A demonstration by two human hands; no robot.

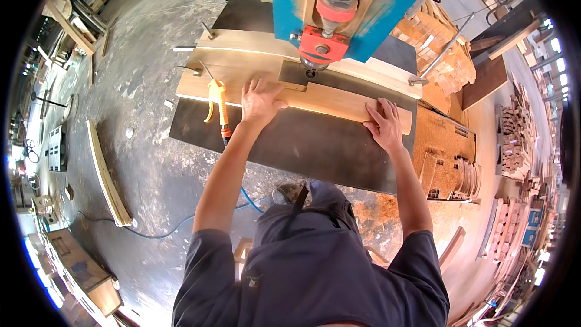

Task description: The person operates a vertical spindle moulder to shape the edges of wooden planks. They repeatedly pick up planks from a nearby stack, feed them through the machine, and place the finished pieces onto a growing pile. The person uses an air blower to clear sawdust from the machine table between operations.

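A long light-wood strip (342, 100) with a step cut in its far edge lies on the dark machine table (302, 142). My left hand (261, 104) grips it near its left part, fingers over the top and thumb by the near edge. Across its right end rests my right hand (386, 126), fingers bent over the wood and thumb along the near side. Between the hands, just beyond the strip, hangs the red machine head (324, 45) on a blue frame. Whether its tool touches the wood cannot be made out.
An orange air blow gun (216, 95) hangs at the table's left, by my left forearm. Wooden guide boards (242, 41) are fixed on the table behind the strip. Stacked wood pieces (439, 48) stand at the right. A blue hose (175, 230) and a long strip (108, 175) lie on the floor.
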